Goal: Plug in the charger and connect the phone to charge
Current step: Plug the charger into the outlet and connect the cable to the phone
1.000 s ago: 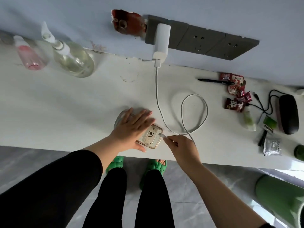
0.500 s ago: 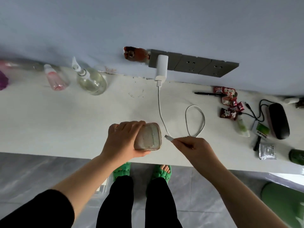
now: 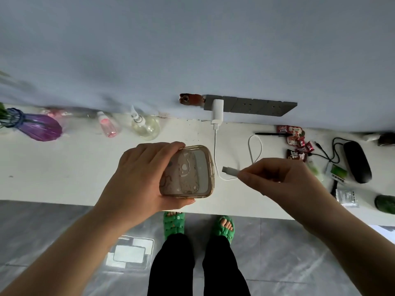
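A white charger [image 3: 217,112] sits plugged into the grey wall socket strip [image 3: 250,106]. Its white cable [image 3: 255,146] runs down over the white counter [image 3: 64,167] and loops. My left hand [image 3: 136,178] holds the phone [image 3: 188,171] in a clear, gold-edged case above the counter's front edge, its end facing right. My right hand [image 3: 275,178] pinches the cable's plug [image 3: 229,170] just to the right of the phone. A small gap separates the plug tip from the phone.
A purple vase [image 3: 36,127], a pink bottle [image 3: 108,127] and a clear pump bottle [image 3: 145,127] stand at the back left. At the right lie a pen [image 3: 271,134], snack packets [image 3: 296,144], a black case [image 3: 357,164] with a black cord, and sachets.
My left hand has lifted the phone off the counter and turned it up. My right hand has raised the plug and drawn it slightly away from the phone. The camera has pulled back.
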The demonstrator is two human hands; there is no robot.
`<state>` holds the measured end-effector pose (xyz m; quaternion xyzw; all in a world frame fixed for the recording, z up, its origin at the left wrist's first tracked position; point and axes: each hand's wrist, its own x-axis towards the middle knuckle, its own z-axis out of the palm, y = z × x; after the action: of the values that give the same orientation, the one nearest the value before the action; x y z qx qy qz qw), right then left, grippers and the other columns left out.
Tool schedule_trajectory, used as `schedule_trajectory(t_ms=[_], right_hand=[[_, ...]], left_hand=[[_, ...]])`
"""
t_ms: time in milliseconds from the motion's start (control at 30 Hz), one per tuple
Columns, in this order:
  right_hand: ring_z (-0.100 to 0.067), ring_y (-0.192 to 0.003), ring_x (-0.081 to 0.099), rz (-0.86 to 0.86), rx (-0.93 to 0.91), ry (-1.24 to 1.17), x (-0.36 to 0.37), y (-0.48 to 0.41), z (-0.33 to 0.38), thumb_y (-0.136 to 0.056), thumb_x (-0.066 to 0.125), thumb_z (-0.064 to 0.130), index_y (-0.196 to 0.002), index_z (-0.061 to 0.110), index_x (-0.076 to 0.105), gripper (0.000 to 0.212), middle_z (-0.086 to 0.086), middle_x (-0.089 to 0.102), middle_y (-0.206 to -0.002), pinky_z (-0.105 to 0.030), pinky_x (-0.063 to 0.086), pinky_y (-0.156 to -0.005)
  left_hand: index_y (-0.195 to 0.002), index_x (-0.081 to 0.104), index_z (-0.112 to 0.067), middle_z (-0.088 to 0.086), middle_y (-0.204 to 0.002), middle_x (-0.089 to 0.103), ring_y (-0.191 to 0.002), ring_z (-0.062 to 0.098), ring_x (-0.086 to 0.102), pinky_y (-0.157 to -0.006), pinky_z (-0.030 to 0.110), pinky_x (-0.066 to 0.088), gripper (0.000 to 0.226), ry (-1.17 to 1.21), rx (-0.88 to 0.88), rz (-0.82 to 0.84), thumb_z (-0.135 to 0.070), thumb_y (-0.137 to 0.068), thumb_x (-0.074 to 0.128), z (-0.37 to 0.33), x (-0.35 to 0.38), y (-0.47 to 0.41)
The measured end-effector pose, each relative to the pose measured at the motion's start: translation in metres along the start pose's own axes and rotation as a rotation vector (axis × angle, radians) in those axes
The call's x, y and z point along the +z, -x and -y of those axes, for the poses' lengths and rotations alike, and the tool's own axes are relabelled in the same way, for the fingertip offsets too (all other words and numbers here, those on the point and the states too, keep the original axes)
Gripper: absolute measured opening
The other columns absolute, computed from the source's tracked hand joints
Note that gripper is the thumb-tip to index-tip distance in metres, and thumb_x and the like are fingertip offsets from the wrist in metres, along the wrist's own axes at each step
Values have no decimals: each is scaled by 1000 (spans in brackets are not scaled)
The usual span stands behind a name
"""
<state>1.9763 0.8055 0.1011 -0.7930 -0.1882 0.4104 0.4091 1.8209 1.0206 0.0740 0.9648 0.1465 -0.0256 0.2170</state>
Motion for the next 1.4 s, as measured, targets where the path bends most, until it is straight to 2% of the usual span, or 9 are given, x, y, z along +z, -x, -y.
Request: schedule_trajectory(t_ms=[233,333,433,733,967,1133,1233,1333,1400], right_hand=[[-4,-53,46,8,-20,3,6,4,11,-66,64,62,-77,38,75,29,5,63,-61,-14,36,-48],[-6,-57,50,13,-9,-5,9,4,9,-69,67,58,-78,37,75,25,-1,67,-67,-25,40,-55],[-5,-55,48,13,-14,-19,10,3,9,-65,64,60,-78,37,75,29,3,65,-63,-28,39,-55],[-1,-55,51,48,-18,52,11,1,6,-73,68,48,-79,36,75,15,-1,69,-71,-13,40,-52],[4,-59,56,119,-20,127,4,-4,7,-71,70,47,-75,38,75,11,11,69,-67,-7,43,-57],[-5,-60,57,124,-17,89,4,-6,5,-69,70,47,-75,35,76,15,0,70,-71,-14,44,-57],[-18,-73,63,145,1,65,5,-8,0,-68,70,50,-77,33,76,20,-4,72,-76,-30,51,-67],[-18,-75,66,160,28,28,4,-9,-4,-68,72,49,-77,33,77,20,-4,74,-77,-39,53,-73],[-12,-71,64,165,50,-10,6,-8,-7,-69,74,47,-78,32,77,18,-3,74,-77,-36,52,-72]], left_hand=[[-131,41,-27,-4,-122,57,-109,19,53,-96,36,38,93,-15,8,8,-73,-54,64,-2,-6,6],[-131,42,-25,-4,-122,58,-109,20,54,-96,39,40,92,-9,12,7,-73,-55,63,-4,-5,5],[-131,43,-24,-3,-122,58,-109,20,54,-95,39,40,92,-20,23,8,-74,-56,62,-4,-4,4],[-130,44,-23,-3,-119,59,-107,20,55,-93,39,42,90,-60,60,28,-75,-57,59,-5,0,4],[-129,46,-23,-4,-118,60,-105,22,58,-91,41,46,90,-107,67,71,-76,-56,56,-11,1,6],[-128,46,-23,-3,-117,62,-105,23,58,-90,41,46,90,-109,61,61,-76,-55,55,-15,4,5],[-127,47,-22,-2,-117,63,-104,24,59,-89,42,46,90,-115,62,60,-75,-55,56,-17,6,5],[-126,48,-21,-2,-116,63,-102,24,60,-88,42,47,90,-100,63,63,-75,-55,58,-19,9,7],[-127,47,-22,-3,-116,63,-102,24,60,-88,41,46,90,-100,51,68,-76,-56,56,-20,10,7]])
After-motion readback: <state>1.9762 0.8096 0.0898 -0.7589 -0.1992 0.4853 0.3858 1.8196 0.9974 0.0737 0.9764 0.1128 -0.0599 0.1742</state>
